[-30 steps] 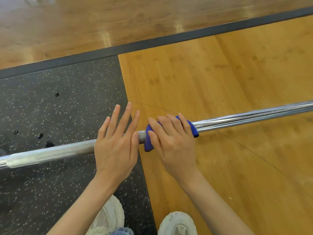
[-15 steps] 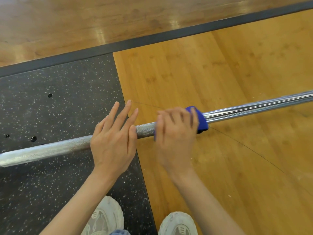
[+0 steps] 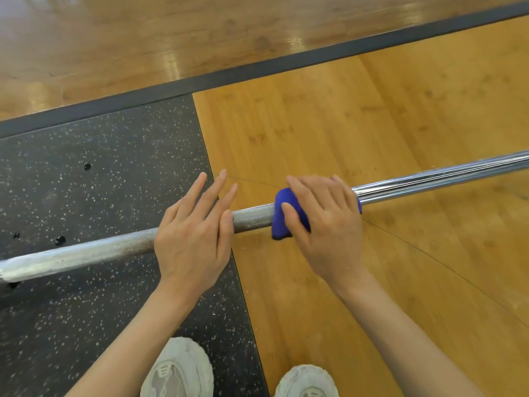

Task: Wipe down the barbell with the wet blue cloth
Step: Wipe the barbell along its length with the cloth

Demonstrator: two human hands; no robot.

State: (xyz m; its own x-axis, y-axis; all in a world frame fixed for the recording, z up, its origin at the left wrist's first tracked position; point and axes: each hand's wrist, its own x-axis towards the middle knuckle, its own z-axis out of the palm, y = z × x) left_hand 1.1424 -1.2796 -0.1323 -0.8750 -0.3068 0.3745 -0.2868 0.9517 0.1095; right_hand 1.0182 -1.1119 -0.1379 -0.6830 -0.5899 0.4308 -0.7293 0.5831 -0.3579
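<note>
From my remote seat: the long silver steel barbell (image 3: 252, 217) runs across the view from 9 o'clock up toward 3 o'clock, over black speckled rubber matting (image 3: 86, 181) and yellow wood flooring (image 3: 372, 124). My right hand (image 3: 323, 224) grips the wet blue cloth (image 3: 282, 216), wrapped over the bar just right of centre. My left hand (image 3: 194, 236) lies flat on the knurled part, fingers straight, pointing to 1 o'clock. Two white sneakers (image 3: 177, 371) at 6 o'clock.
</note>
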